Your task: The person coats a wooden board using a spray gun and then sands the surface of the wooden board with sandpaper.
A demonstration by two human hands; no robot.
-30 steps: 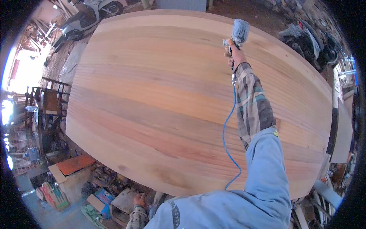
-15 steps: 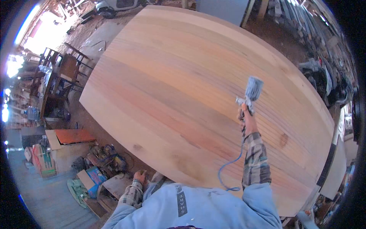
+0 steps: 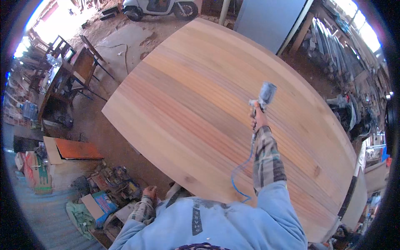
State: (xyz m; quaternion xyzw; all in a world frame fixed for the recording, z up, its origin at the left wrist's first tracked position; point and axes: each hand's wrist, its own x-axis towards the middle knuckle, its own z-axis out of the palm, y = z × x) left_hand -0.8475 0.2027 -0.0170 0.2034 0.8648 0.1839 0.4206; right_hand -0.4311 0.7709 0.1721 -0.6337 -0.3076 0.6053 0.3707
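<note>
My right hand (image 3: 259, 118) is wrapped round the grip of a spray gun (image 3: 266, 93) with a grey, paint-stained cup on top. The gun is over the right half of a large wooden panel (image 3: 208, 104) made of strips in pale, orange and reddish tones. A thin blue hose (image 3: 234, 177) runs from the gun's handle down towards my body. My left hand (image 3: 150, 192) is low beside my body, left of the panel's near edge, with its fingers curled; whether anything is inside them is hidden.
Machine parts (image 3: 112, 183) and an open carton (image 3: 100, 206) lie at lower left, near an orange board (image 3: 77, 148). Wooden chairs (image 3: 83, 66) stand at left. A white scooter (image 3: 160, 8) is at the back. Timber lengths (image 3: 329, 46) lean at right.
The view has tilted, bringing more of the scooter in. My right hand and the spray gun have shifted left over the panel. My left hand stays low at my side.
</note>
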